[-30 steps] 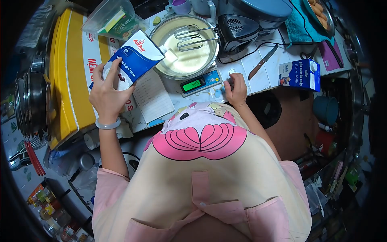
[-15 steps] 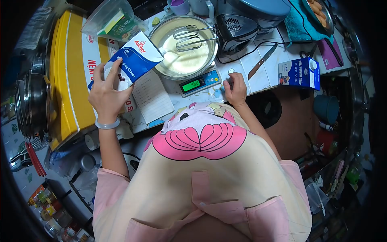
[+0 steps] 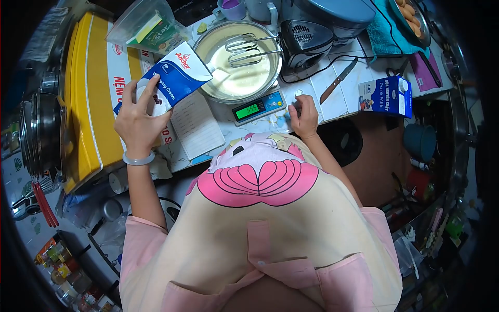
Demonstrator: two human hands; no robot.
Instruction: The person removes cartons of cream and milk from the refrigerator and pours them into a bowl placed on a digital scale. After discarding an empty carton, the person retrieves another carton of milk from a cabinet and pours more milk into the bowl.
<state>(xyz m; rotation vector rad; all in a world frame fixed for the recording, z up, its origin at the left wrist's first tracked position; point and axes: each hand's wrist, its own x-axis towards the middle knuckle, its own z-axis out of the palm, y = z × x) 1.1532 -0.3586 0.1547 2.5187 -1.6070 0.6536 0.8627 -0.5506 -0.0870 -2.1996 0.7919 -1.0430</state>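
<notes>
While left hand (image 3: 139, 122) is gripping tilted whipping cream carton (image 3: 174, 78), spout pointing up-right over mixing bowl (image 3: 208, 86); right hand (image 3: 304, 115) curled, resting beside scale (image 3: 258, 107).

A crowded white tiled counter (image 3: 332, 78) stands above a dim, perhaps cluttered floor (image 3: 78, 244).

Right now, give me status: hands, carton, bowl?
Left hand tilts whipping cream carton over bowl. Right hand rests beside scale. Mixer beaters lie in the bowl.

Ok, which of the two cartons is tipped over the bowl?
The Anchor whipping cream carton, held tilted in the left hand, spout over the mixing bowl. The Pure Milk carton lies apart at the counter's right.
</notes>
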